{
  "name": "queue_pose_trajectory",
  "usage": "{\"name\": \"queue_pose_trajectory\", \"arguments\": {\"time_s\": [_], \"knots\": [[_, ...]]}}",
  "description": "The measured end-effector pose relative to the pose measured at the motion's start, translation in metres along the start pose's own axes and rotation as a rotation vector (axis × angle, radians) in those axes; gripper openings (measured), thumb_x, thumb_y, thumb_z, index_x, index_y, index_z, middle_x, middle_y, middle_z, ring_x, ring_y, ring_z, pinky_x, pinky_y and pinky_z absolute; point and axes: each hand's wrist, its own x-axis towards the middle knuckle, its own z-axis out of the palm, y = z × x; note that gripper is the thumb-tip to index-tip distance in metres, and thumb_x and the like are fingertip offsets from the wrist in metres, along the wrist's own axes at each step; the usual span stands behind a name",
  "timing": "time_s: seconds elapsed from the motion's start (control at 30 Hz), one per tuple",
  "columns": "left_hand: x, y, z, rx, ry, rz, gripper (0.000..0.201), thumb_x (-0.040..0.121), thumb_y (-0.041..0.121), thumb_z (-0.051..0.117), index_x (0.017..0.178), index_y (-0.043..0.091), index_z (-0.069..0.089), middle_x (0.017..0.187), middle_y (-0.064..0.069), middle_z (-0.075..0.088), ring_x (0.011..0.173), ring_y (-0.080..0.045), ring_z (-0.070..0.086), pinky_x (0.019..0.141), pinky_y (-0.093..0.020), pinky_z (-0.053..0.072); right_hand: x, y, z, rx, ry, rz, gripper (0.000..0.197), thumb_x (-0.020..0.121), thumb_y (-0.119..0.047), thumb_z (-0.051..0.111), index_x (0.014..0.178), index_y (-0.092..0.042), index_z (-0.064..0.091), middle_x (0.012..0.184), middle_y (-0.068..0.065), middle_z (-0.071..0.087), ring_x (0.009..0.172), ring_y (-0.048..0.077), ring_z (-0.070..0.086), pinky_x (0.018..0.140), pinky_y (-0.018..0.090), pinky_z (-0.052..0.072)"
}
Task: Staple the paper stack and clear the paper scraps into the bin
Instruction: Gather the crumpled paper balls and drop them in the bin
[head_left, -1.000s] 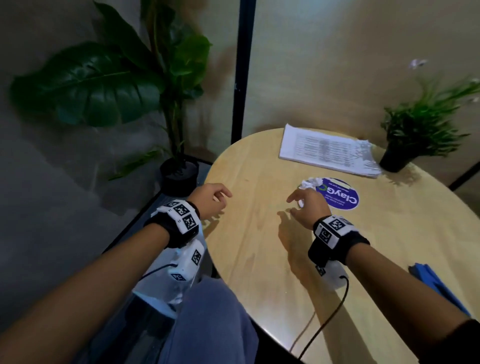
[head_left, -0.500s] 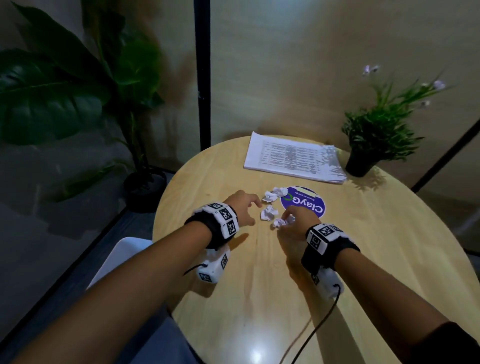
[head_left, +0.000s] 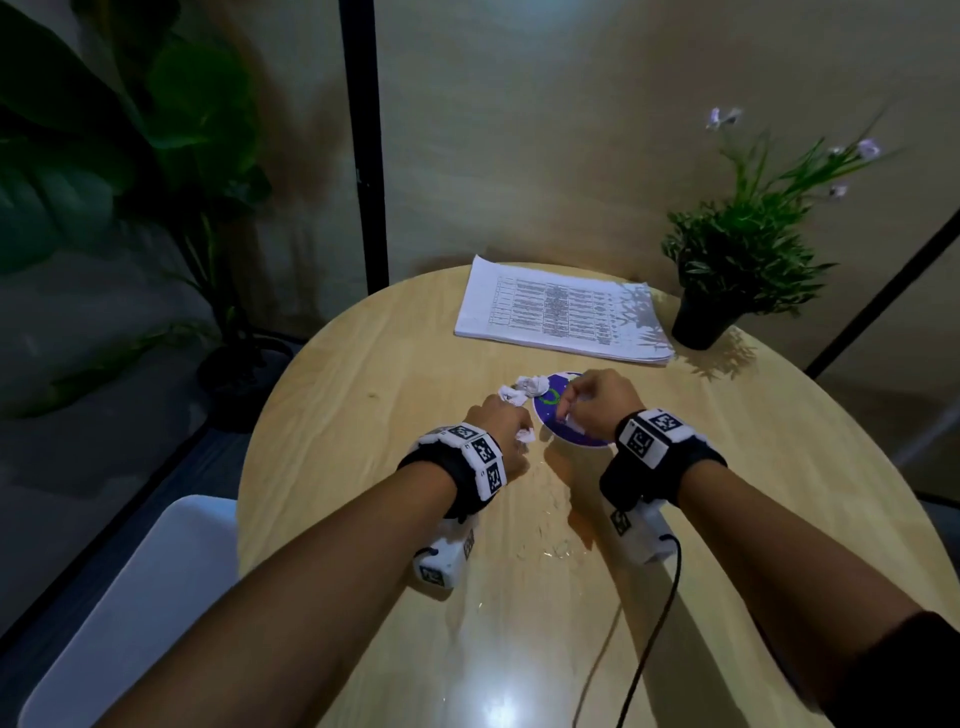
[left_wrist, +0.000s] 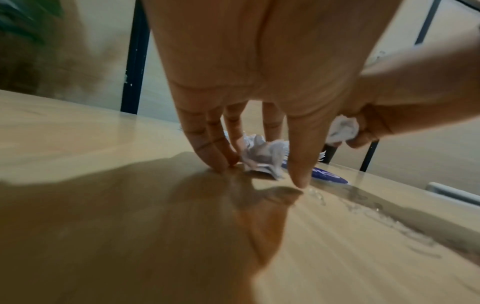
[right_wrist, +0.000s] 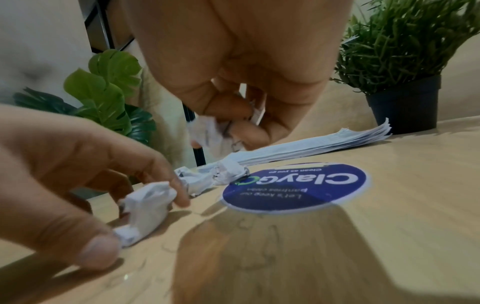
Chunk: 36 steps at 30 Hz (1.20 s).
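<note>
Under curled right fingers (right_wrist: 228, 107), a scrap (right_wrist: 207, 131) half hides.

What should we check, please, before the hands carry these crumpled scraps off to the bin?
1. Right hand grips a scrap: ok.
2. Left hand holds a scrap securely: cannot tell; the fingers touch it on the table.
3. All scraps gathered: not ok; two scraps lie loose by the blue sticker.
4. Paper stack stapled: cannot tell.
5. Bin within reach: cannot tell; none is identifiable.
</note>
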Motion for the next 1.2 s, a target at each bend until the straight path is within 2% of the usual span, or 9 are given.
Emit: {"name": "queue_pose_trajectory", "arguments": {"time_s": [0.1, 0.17, 0.2, 0.3, 0.4, 0.57, 0.73, 0.97, 1.2], "knots": [[0.002, 0.0, -0.004, -0.01, -0.026, -0.004, 0.016, 0.077, 0.01, 0.053, 0.071, 0.014, 0.039, 0.084, -0.009, 0.044, 0.079, -0.021, 0.038, 0.066, -0.024, 0.032, 0.015, -0.004, 0.002, 0.053, -0.006, 0.03, 0.029, 0.074, 0.004, 0.049, 0.054, -0.011, 0.063, 0.076, 0.017, 0.063, 0.076, 0.028, 0.057, 0.066, 0.03, 0.041], [0.003, -0.004, -0.008, -0.038, -0.025, -0.01, 0.013, 0.082, 0.017, 0.045, 0.075, 0.007, 0.04, 0.081, -0.011, 0.044, 0.08, -0.028, 0.042, 0.062, -0.024, 0.032, 0.023, -0.009, 0.004, 0.086, -0.032, 0.058, 0.018, 0.078, 0.004, 0.05, 0.073, 0.003, 0.067, 0.089, 0.025, 0.065, 0.088, 0.036, 0.061, 0.069, 0.034, 0.043], [0.002, -0.008, -0.01, -0.041, -0.002, -0.008, 0.009, 0.089, 0.017, 0.042, 0.084, 0.017, 0.049, 0.088, -0.015, 0.049, 0.089, -0.034, 0.051, 0.068, -0.027, 0.036, 0.027, -0.009, 0.006, 0.074, -0.035, 0.059, 0.015, 0.083, 0.001, 0.05, 0.08, 0.004, 0.064, 0.091, 0.024, 0.064, 0.093, 0.037, 0.061, 0.069, 0.035, 0.042], [0.007, -0.022, -0.016, -0.102, 0.164, -0.064, 0.026, 0.098, 0.016, 0.036, 0.11, 0.004, 0.056, 0.119, -0.02, 0.055, 0.105, -0.034, 0.058, 0.088, -0.038, 0.047, 0.036, -0.013, 0.009, 0.002, -0.011, 0.014, 0.029, 0.088, -0.017, 0.051, 0.061, -0.011, 0.045, 0.063, 0.009, 0.048, 0.075, 0.031, 0.055, 0.063, 0.032, 0.037], [0.014, -0.03, -0.025, -0.155, 0.187, -0.056, 0.026, 0.094, 0.013, 0.037, 0.103, 0.003, 0.06, 0.115, -0.019, 0.055, 0.097, -0.034, 0.062, 0.084, -0.039, 0.049, 0.049, -0.011, 0.016, -0.025, 0.094, -0.049, 0.011, 0.085, -0.025, 0.062, 0.082, -0.015, 0.056, 0.074, 0.003, 0.055, 0.072, 0.023, 0.053, 0.06, 0.026, 0.038], [0.023, -0.033, -0.029, -0.194, 0.232, -0.102, 0.027, 0.086, 0.032, 0.055, 0.107, 0.014, 0.056, 0.107, -0.009, 0.051, 0.082, -0.027, 0.052, 0.07, -0.029, 0.038, 0.058, -0.01, 0.02, -0.181, -0.019, -0.137, 0.033, 0.085, -0.029, 0.06, 0.117, -0.02, 0.057, 0.06, -0.009, 0.045, 0.068, 0.017, 0.05, 0.052, 0.021, 0.032], [0.035, -0.033, -0.022, -0.146, 0.172, -0.106, 0.057, 0.077, 0.05, 0.065, 0.124, 0.025, 0.046, 0.123, -0.011, 0.048, 0.103, -0.03, 0.056, 0.078, -0.029, 0.04, 0.063, -0.007, 0.022, -0.34, -0.089, -0.087, 0.029, 0.083, -0.035, 0.063, 0.104, -0.015, 0.066, 0.105, 0.008, 0.067, 0.093, 0.025, 0.06, 0.07, 0.027, 0.041], [0.037, -0.019, -0.011, -0.091, 0.176, -0.13, 0.043, 0.081, 0.037, 0.063, 0.119, 0.022, 0.052, 0.126, -0.012, 0.042, 0.118, -0.036, 0.043, 0.083, -0.035, 0.036, 0.052, 0.02, 0.008, -0.242, 0.009, -0.012, 0.033, 0.084, -0.042, 0.061, 0.097, -0.012, 0.064, 0.097, 0.009, 0.064, 0.09, 0.026, 0.056, 0.07, 0.027, 0.036], [0.031, -0.011, -0.007, -0.109, 0.065, -0.094, 0.023, 0.085, 0.027, 0.056, 0.1, 0.011, 0.06, 0.103, -0.012, 0.062, 0.094, -0.032, 0.062, 0.071, -0.027, 0.04, 0.025, 0.032, 0.004, -0.142, 0.024, 0.032, 0.028, 0.086, -0.041, 0.06, 0.083, -0.013, 0.06, 0.087, 0.007, 0.059, 0.084, 0.025, 0.054, 0.068, 0.027, 0.035]]}}
